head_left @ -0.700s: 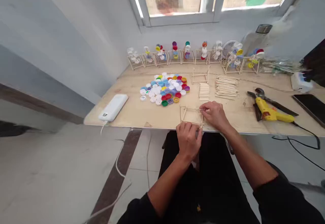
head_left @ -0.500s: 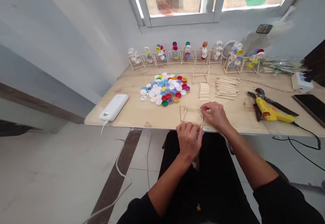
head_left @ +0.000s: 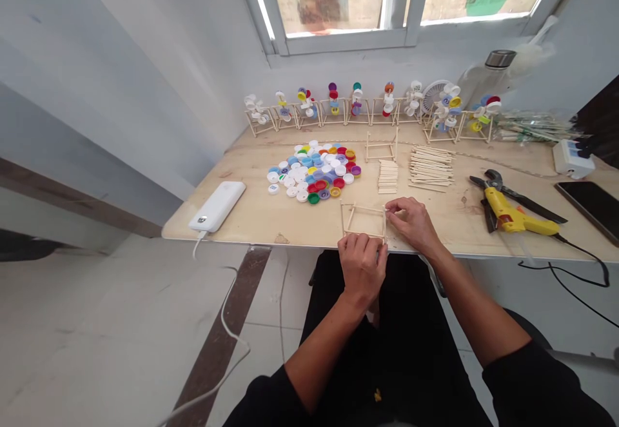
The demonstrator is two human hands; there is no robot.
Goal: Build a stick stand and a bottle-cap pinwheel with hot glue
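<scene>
A small frame of thin wooden sticks (head_left: 363, 208) lies at the table's front edge, between my two hands. My left hand (head_left: 360, 260) is closed on its near side, with the fingertips over the lower stick. At the frame's right corner my right hand (head_left: 410, 220) pinches the stick end between thumb and forefinger. Beyond them lie a short stack of cut sticks (head_left: 387, 177) and a pile of longer sticks (head_left: 431, 167). Another stick frame (head_left: 381, 150) stands behind the short stack.
Coloured bottle caps (head_left: 314, 172) are heaped at centre left, with a white power bank (head_left: 217, 206) further left. A yellow glue gun (head_left: 515, 214), pliers (head_left: 529, 201) and a phone (head_left: 592, 204) lie right. Several stick stands with cap wheels (head_left: 333, 101) line the wall.
The hands and stick frame stay almost in place. My right fingers have shifted very slightly at the frame's right corner, and the view has moved a little.
</scene>
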